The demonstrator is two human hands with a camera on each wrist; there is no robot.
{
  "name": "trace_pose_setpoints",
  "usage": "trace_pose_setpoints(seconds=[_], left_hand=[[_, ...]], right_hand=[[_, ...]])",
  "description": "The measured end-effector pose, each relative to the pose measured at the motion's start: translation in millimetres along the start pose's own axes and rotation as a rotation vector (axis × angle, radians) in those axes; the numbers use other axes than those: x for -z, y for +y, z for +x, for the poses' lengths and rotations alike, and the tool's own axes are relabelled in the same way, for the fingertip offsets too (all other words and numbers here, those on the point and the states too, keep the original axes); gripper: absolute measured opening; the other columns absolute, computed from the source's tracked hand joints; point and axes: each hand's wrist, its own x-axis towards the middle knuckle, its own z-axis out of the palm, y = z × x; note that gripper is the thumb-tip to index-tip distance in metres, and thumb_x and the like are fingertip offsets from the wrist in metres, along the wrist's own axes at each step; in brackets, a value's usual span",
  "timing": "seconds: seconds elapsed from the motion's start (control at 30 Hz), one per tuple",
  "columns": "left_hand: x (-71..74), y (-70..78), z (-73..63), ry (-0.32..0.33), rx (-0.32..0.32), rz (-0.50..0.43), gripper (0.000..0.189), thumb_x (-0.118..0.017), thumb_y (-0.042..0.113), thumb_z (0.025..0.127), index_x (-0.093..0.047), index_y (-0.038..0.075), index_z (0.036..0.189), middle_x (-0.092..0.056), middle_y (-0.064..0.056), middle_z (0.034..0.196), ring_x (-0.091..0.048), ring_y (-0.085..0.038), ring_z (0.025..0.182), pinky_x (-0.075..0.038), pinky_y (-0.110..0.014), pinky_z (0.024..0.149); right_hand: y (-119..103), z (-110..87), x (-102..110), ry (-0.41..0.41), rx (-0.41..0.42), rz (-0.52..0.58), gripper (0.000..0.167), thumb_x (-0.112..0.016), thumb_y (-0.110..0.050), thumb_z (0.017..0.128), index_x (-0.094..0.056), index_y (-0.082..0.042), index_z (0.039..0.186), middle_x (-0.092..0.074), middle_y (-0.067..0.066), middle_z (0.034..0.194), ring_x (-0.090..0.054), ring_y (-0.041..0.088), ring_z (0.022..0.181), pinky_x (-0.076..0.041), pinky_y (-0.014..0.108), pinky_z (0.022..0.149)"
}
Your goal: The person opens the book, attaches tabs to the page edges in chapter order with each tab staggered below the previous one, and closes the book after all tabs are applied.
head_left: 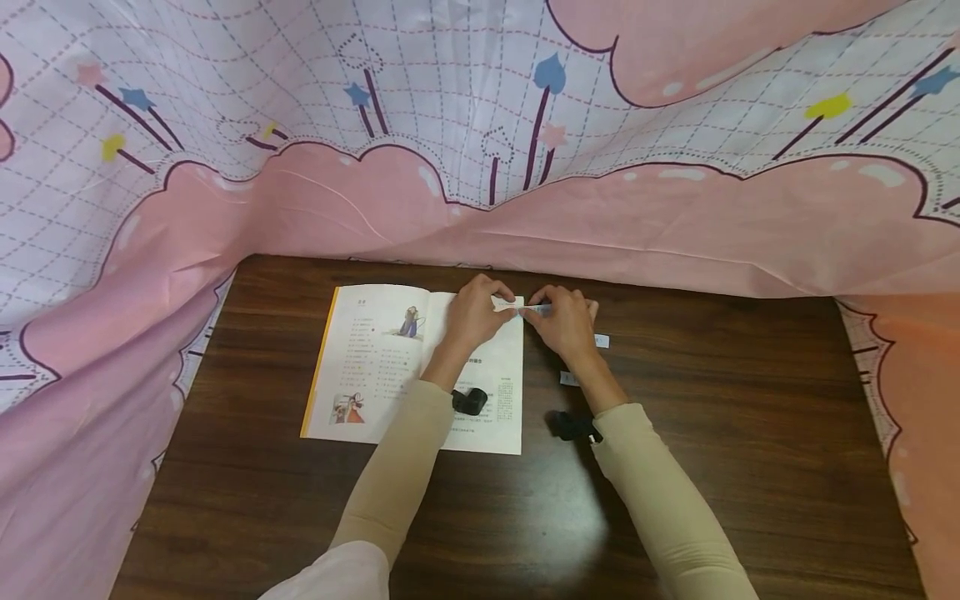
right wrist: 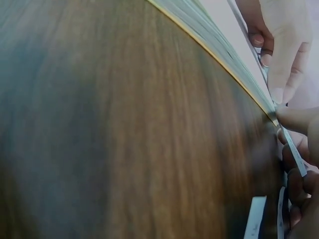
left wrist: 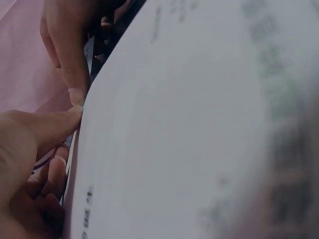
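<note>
An open book (head_left: 506,350) with printed text and small coloured drawings lies flat on the table. My left hand (head_left: 474,308) is over the upper part of its right page, thumb and fingers pinching the page edge near the top corner. Just beyond that corner, my right hand (head_left: 566,321) pinches a narrow printed paper strip (right wrist: 295,154), one end of which meets the book's edge. The two thumb tips come together there in the left wrist view. Whether the strip goes under the page or lies on it, I cannot tell.
Beside and below the right hand, two more paper strips lie on the dark wooden table (head_left: 750,417), one white strip (head_left: 602,341) and one greyish strip (head_left: 570,378). A patterned pink and white curtain (head_left: 487,237) hangs along the back and sides. Black devices (head_left: 471,402) sit at both wrists.
</note>
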Motion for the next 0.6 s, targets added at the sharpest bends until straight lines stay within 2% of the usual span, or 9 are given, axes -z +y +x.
trace_pose_setpoints(seconds=[0.3, 0.5, 0.6], left_hand=[[-1.8, -2.8, -1.6, -0.025, 0.013, -0.028, 0.017, -0.079, 0.027, 0.086, -0.075, 0.023, 0.102, -0.06, 0.002, 0.11, -0.059, -0.013, 0.085, -0.05, -0.03, 0.073], [-3.1, -1.1, 0.2, 0.03, 0.031, -0.028, 0.01, -0.078, 0.028, 0.087, -0.078, 0.024, 0.096, -0.063, 0.003, 0.106, -0.059, -0.012, 0.076, -0.05, -0.031, 0.067], [-2.1, 0.8, 2.2, 0.055, 0.043, -0.004, 0.009, -0.078, 0.031, 0.088, -0.078, 0.025, 0.094, -0.065, 0.005, 0.104, -0.06, -0.013, 0.078, -0.051, -0.033, 0.069]], right_hand=[[4.8, -4.5, -1.5, -0.034, 0.024, -0.013, 0.029, -0.079, -0.034, 0.086, -0.07, -0.011, 0.101, -0.068, 0.01, 0.101, -0.057, 0.036, 0.098, -0.031, 0.058, 0.091], [3.2, -2.2, -4.4, 0.017, 0.01, 0.007, 0.024, -0.076, -0.033, 0.089, -0.069, -0.011, 0.095, -0.068, 0.009, 0.096, -0.056, 0.033, 0.092, -0.03, 0.056, 0.09], [0.8, 0.4, -6.2, 0.048, -0.004, 0.002, 0.023, -0.074, -0.034, 0.09, -0.068, -0.012, 0.092, -0.068, 0.007, 0.094, -0.055, 0.032, 0.089, -0.029, 0.055, 0.089]])
